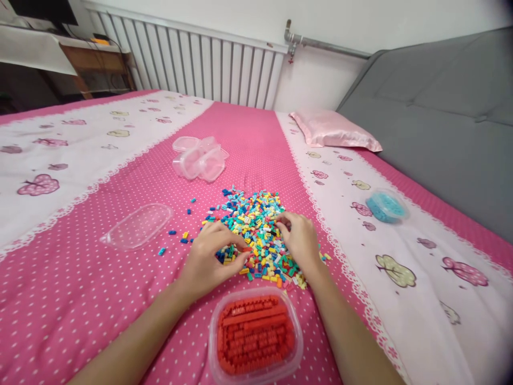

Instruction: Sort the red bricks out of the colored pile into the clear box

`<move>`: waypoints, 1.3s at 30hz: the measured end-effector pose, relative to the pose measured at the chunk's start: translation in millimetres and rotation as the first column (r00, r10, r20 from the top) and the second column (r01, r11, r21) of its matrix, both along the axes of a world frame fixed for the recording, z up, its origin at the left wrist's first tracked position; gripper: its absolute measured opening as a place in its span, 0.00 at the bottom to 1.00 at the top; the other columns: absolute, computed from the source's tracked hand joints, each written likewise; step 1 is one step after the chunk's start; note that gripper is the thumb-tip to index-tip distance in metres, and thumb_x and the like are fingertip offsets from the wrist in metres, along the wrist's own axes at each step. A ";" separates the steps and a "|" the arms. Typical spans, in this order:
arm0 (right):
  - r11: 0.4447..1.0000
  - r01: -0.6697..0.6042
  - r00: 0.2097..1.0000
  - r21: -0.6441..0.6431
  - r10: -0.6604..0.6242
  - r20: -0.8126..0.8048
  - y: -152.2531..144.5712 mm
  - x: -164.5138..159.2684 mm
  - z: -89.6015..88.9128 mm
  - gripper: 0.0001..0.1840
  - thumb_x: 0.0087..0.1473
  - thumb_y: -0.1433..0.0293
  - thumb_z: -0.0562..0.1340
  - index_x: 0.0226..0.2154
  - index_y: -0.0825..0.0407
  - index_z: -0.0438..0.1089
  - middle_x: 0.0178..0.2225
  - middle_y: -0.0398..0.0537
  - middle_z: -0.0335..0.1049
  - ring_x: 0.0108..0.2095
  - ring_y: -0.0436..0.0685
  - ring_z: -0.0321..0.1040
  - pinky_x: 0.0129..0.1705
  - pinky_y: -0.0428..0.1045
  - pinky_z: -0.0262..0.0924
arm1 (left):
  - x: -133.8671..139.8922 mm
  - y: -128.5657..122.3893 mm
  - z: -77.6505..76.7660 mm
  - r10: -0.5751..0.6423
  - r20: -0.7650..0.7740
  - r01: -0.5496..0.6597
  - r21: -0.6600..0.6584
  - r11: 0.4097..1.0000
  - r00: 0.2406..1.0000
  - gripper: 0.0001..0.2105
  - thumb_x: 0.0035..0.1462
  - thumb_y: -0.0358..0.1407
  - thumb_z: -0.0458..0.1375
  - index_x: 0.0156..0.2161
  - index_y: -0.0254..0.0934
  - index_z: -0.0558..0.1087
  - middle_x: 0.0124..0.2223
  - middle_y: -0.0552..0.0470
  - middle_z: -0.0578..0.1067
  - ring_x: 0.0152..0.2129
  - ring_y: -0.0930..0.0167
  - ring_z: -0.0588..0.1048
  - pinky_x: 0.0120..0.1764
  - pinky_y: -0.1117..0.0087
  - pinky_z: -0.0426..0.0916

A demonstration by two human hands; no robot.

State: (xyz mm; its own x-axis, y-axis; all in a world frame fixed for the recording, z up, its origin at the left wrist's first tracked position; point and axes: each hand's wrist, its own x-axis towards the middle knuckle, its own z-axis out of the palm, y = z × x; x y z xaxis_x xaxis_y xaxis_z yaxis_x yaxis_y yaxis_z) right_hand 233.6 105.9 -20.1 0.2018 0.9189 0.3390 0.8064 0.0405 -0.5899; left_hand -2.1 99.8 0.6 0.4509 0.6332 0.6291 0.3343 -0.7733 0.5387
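Note:
A heap of small toy building bricks (260,214) in many colours lies on the pink dotted bedspread. At its left side my left hand (212,256) is closed, with a small red brick (247,249) between thumb and forefinger. My right hand (298,238) reaches over the heap's right side, thumb and fingers pinched together; what they hold, if anything, is too small to make out. Nearest me stands a clear plastic tub (214,342) with red bricks (256,334) packed in rows inside it.
A clear lid (138,227) lies to the left, near a few stray bricks (184,235). Beyond the heap sit several clear empty tubs (200,160). On the right are a tub of light-blue bricks (385,207), a pink pillow (334,130) and a grey headboard (441,107).

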 end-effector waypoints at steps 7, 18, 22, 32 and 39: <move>0.967 -0.241 0.883 0.079 0.253 -0.395 -26.5 -11.4 11.5 0.08 0.55 0.67 0.65 0.38 0.49 0.77 0.37 0.49 0.81 0.38 0.58 0.78 0.42 0.52 0.71 | 1.6 -2.8 0.2 0.028 0.027 -0.029 0.006 1.000 0.999 0.01 0.57 0.32 0.65 0.34 0.39 0.78 0.30 0.55 0.78 0.30 0.70 0.72 0.36 0.68 0.64; 0.883 -0.452 0.700 0.124 0.437 -0.565 -43.1 -31.3 19.2 0.09 0.54 0.71 0.65 0.38 0.45 0.79 0.39 0.45 0.80 0.41 0.55 0.76 0.47 0.54 0.69 | 2.6 -5.6 0.9 0.047 0.025 -0.048 0.022 0.999 0.999 0.01 0.58 0.33 0.65 0.35 0.39 0.77 0.29 0.54 0.77 0.30 0.70 0.72 0.35 0.68 0.65; 0.881 -0.460 0.644 0.111 0.417 -0.642 -43.7 -32.2 21.0 0.04 0.54 0.68 0.67 0.35 0.46 0.77 0.35 0.45 0.81 0.36 0.55 0.78 0.41 0.52 0.72 | 3.2 -5.7 1.3 0.042 0.045 -0.043 0.022 0.999 0.998 0.01 0.57 0.32 0.65 0.34 0.39 0.77 0.29 0.55 0.78 0.29 0.70 0.72 0.35 0.68 0.65; 0.881 -0.469 0.494 0.067 0.325 -0.806 -47.2 -40.2 21.8 0.13 0.48 0.64 0.72 0.30 0.47 0.67 0.27 0.41 0.79 0.30 0.56 0.79 0.34 0.49 0.71 | 1.4 -5.7 2.5 0.001 0.077 -0.004 0.029 1.000 0.997 0.01 0.59 0.33 0.65 0.36 0.40 0.77 0.31 0.54 0.79 0.29 0.70 0.73 0.35 0.67 0.65; 0.905 -0.393 0.533 0.160 0.367 -0.763 -46.0 -42.0 17.1 0.11 0.44 0.64 0.74 0.25 0.47 0.72 0.31 0.45 0.80 0.33 0.56 0.78 0.37 0.51 0.73 | 2.2 -5.8 3.2 -0.012 0.065 0.010 0.036 0.999 0.998 0.04 0.61 0.37 0.64 0.35 0.39 0.77 0.30 0.53 0.80 0.29 0.69 0.73 0.36 0.66 0.65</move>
